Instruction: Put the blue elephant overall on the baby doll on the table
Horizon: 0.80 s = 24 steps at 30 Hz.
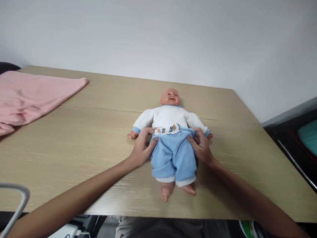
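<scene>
A baby doll (170, 98) lies on its back in the middle of the wooden table (81, 138), head away from me. It wears a white top (169, 117) and light blue trousers (173, 157). My left hand (141, 147) grips the waistband of the trousers at the doll's left-hand side in the picture, fingers pinched on the cloth. On the opposite side my right hand (201, 145) pinches the waistband in the same way. Both bare feet of the doll point toward me.
A pink cloth (29, 96) lies spread at the table's far left. A grey curved bar (17, 205) shows at the lower left corner. A dark surface with a teal object (308, 135) sits to the right of the table. A white wall stands behind.
</scene>
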Available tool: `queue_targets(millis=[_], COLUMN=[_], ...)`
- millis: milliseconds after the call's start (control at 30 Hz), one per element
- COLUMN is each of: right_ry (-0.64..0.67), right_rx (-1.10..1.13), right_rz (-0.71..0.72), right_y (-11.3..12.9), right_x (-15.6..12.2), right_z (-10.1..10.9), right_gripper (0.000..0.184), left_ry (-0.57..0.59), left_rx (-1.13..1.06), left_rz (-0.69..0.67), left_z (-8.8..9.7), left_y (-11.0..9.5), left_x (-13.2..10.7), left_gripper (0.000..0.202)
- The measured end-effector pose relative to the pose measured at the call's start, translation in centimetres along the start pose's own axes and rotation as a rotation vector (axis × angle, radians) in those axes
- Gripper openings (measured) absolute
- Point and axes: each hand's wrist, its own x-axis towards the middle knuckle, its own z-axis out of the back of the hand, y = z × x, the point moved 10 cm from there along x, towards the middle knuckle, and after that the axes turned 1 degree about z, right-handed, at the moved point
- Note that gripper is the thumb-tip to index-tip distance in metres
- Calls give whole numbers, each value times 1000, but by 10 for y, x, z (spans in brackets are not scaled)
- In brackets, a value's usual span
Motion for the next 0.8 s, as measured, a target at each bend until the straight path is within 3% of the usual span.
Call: queue_targets(millis=[133,267,500,600,700,800], right_ry=[-50,-49,-94,-52,-3,-26], right_rx=[10,17,-214,-80,194,344], right_rz=[20,44,87,-56,-283,-335], right_y=[-10,-15,-11,-27,-51,-57], right_x=[14,23,14,12,8,7], right_z=[-6,-12,2,4,-4,-6], right_gripper=[27,28,35,38,44,49], left_ry=[-102,-148,-140,-131,-135,-169], left_rx=[-55,-126,-172,-207,-280,-342], left_rz=[148,152,145,109,173,266], left_z=[3,2,-1,-1,-1,1], left_y=[24,31,39,36,41,49], left_x=[16,30,17,15,16,15], left_gripper=[25,24,36,37,42,45])
